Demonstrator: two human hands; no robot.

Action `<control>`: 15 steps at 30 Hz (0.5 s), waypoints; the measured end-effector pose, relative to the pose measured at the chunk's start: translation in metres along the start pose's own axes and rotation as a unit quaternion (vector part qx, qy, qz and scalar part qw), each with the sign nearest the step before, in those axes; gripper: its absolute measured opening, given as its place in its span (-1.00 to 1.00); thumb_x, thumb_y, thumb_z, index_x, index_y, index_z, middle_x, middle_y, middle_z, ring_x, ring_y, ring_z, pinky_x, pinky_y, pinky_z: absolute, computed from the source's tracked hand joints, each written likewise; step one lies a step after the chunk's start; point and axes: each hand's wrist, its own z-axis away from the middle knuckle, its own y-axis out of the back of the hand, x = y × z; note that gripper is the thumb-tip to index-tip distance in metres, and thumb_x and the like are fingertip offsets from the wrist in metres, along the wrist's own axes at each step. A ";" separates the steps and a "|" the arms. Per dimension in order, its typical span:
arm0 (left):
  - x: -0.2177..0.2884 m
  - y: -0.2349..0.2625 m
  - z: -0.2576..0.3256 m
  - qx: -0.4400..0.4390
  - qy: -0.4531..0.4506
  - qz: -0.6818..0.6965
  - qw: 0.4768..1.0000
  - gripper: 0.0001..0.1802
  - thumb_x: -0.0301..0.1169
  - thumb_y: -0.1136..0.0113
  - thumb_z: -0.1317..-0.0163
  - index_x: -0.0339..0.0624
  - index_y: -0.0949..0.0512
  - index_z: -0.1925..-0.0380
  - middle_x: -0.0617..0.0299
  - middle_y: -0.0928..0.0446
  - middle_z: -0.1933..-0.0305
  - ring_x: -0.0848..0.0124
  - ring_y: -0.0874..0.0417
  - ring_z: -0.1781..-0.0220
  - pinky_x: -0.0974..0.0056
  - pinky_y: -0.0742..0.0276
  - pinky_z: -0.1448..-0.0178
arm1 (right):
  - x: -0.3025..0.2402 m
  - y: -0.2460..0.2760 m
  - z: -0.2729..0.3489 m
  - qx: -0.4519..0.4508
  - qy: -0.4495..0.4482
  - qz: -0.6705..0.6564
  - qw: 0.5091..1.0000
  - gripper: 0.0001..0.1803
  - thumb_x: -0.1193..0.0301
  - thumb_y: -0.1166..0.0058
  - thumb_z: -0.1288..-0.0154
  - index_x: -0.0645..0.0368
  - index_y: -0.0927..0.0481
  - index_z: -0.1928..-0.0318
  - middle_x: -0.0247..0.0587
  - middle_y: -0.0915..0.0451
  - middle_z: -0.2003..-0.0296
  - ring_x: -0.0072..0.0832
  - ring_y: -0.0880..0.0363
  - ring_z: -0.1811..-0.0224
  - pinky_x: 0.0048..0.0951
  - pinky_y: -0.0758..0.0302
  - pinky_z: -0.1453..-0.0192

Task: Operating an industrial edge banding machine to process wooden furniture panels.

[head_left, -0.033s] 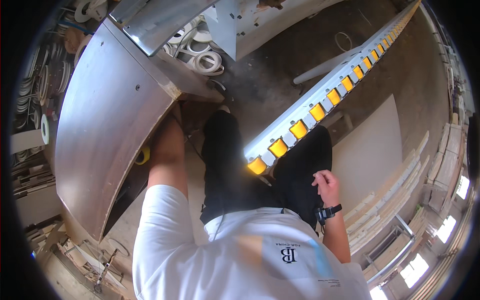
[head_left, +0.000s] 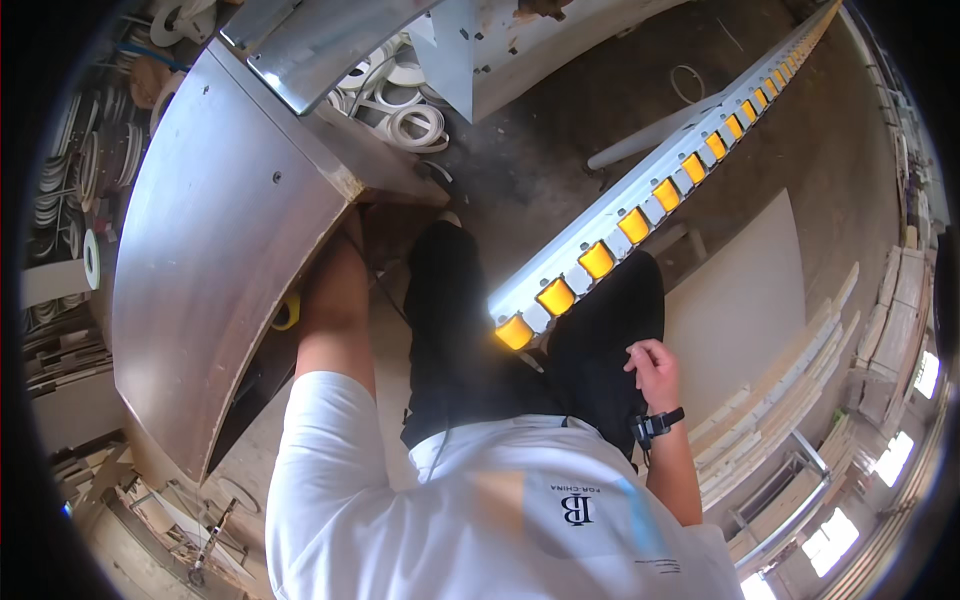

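My left forearm (head_left: pixel 336 285) reaches under the edge of a large curved, brownish-grey worktop (head_left: pixel 225 230). The hand at its end is hidden below this top. A round yellow thing (head_left: pixel 287 311), perhaps a roll of tape, shows beside the forearm under the edge. My right hand (head_left: pixel 655 372) hangs beside my right thigh with its fingers curled in and nothing visible in them. A black device (head_left: pixel 655 425) is strapped round that wrist. A long rail with yellow rollers (head_left: pixel 596 260) runs from above my lap to the far right, apart from the right hand.
Rolls of white edge strip (head_left: pixel 415 125) lie beyond the worktop, and more coils (head_left: pixel 115 150) hang at the far left. A pale board (head_left: pixel 745 290) lies to the right, beside stacked strips (head_left: pixel 790 375). A metal plate (head_left: pixel 310 60) overhangs the worktop's far end.
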 end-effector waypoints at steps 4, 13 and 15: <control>-0.007 0.001 0.002 -0.004 0.000 0.003 1.000 -0.62 -0.24 -0.03 -0.55 -0.28 -0.66 -0.08 -0.15 -0.71 -0.03 -0.01 -0.73 -0.04 -0.06 -0.64 -0.22 | -0.007 0.000 -0.008 -0.009 -0.003 -0.002 1.000 -0.82 0.35 -0.27 -0.52 0.22 -0.74 0.12 -0.31 -0.70 0.45 -0.73 -0.47 0.61 -0.65 -0.33 0.55; -0.001 -0.017 0.005 0.024 -0.030 0.068 0.997 -0.61 -0.28 0.01 -0.57 -0.33 -0.65 -0.10 -0.19 -0.70 -0.05 -0.02 -0.73 -0.08 -0.06 -0.61 -0.29 | -0.002 0.004 -0.004 0.018 0.019 0.012 1.000 -0.82 0.33 -0.25 -0.53 0.21 -0.73 0.12 -0.32 -0.70 0.45 -0.74 -0.46 0.62 -0.64 -0.33 0.56; 0.003 -0.033 0.016 0.055 -0.059 0.146 0.986 -0.61 -0.28 0.02 -0.58 -0.34 -0.65 -0.10 -0.20 -0.70 -0.05 -0.03 -0.72 -0.09 -0.06 -0.61 -0.31 | 0.002 0.006 -0.006 0.019 0.016 0.004 1.000 -0.81 0.33 -0.25 -0.53 0.21 -0.73 0.12 -0.32 -0.70 0.46 -0.74 -0.45 0.62 -0.64 -0.32 0.56</control>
